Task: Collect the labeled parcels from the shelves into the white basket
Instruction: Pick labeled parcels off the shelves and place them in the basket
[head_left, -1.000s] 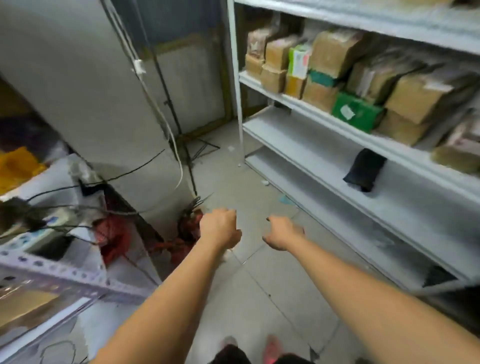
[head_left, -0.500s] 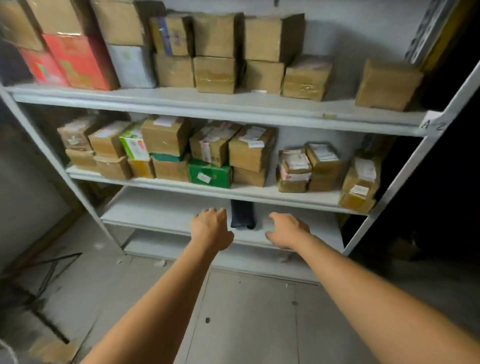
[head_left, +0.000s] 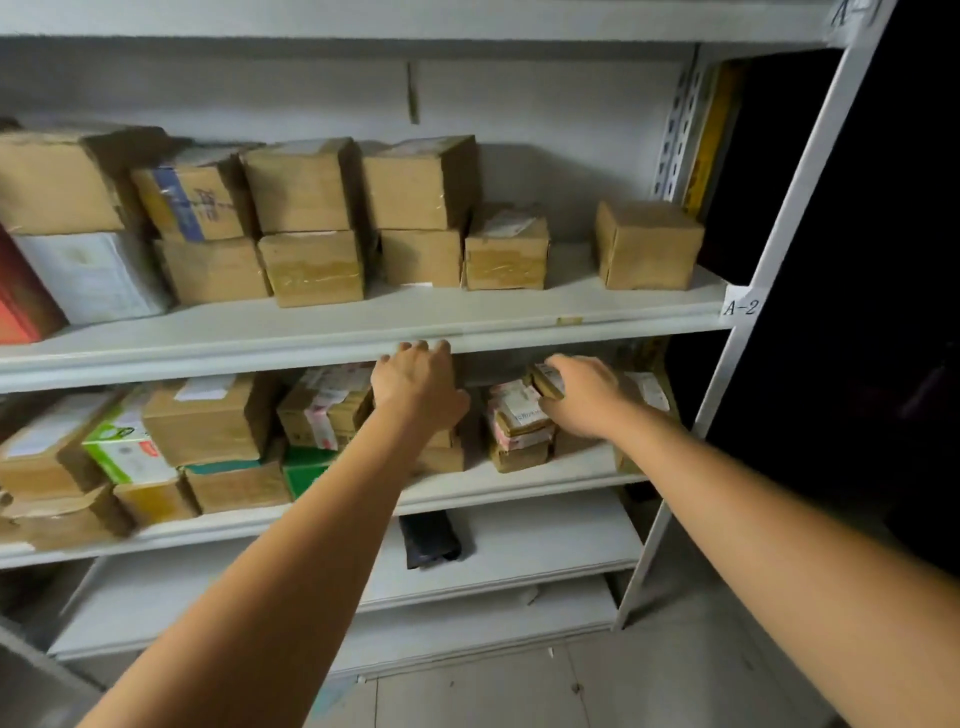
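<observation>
The white shelf rack (head_left: 727, 374) has three loaded levels. The top shelf (head_left: 363, 325), tagged A-2, holds from the left a red box (head_left: 21, 296), a white parcel (head_left: 98, 275), brown cardboard boxes (head_left: 306, 228) stacked in twos, and one lone box (head_left: 647, 244) at the right end. The middle shelf (head_left: 519, 483) carries more brown boxes, a green-and-white carton (head_left: 124, 447), a green box (head_left: 306, 470) and several labeled parcels (head_left: 324, 410). On the bottom shelf (head_left: 545, 540) lies a dark pouch (head_left: 428, 540).

Both bare arms stretch forward into the middle level. The left hand (head_left: 418, 389) has its fingers spread and extended over a brown box that it mostly hides; whether it touches is unclear. The right hand (head_left: 582, 397) curls its fingers round a small labeled parcel (head_left: 545, 382), gripping it from above. That parcel sits just right of a taped stack (head_left: 519, 426) that stands between the two hands.
</observation>
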